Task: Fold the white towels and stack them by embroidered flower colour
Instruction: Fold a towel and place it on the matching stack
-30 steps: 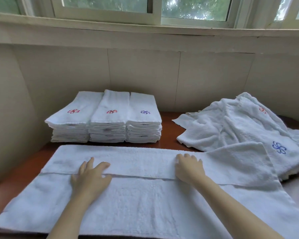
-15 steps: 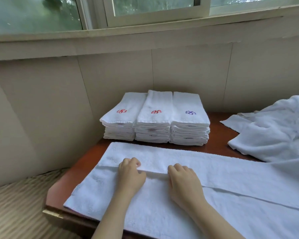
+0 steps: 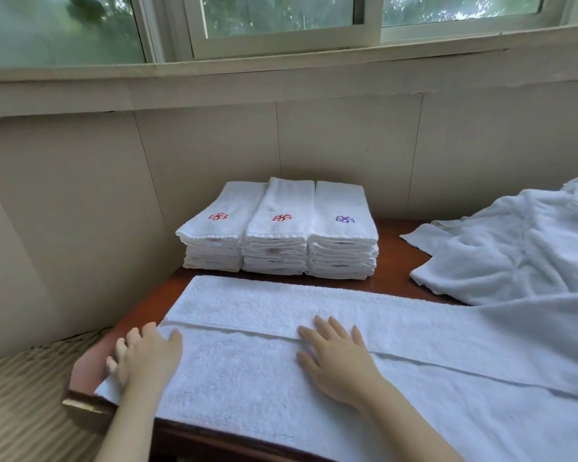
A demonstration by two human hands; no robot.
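L hand (image 3: 144,358) & R hand (image 3: 337,361) are pressing the towel (image 3: 281,305), fingers flat, gripping nothing. It's lying near the surface (image 3: 391,241) edge, so uneven smoothing risks skewing the fold.

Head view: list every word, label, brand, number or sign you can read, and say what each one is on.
Readable words, numbers or brands: none.
Left stack: a red flower, a motif, no letters.
Middle stack: a second red flower, no letters.
Right stack: a purple flower, no letters.
Reddish tag among the middle stack's folds: too small to read.
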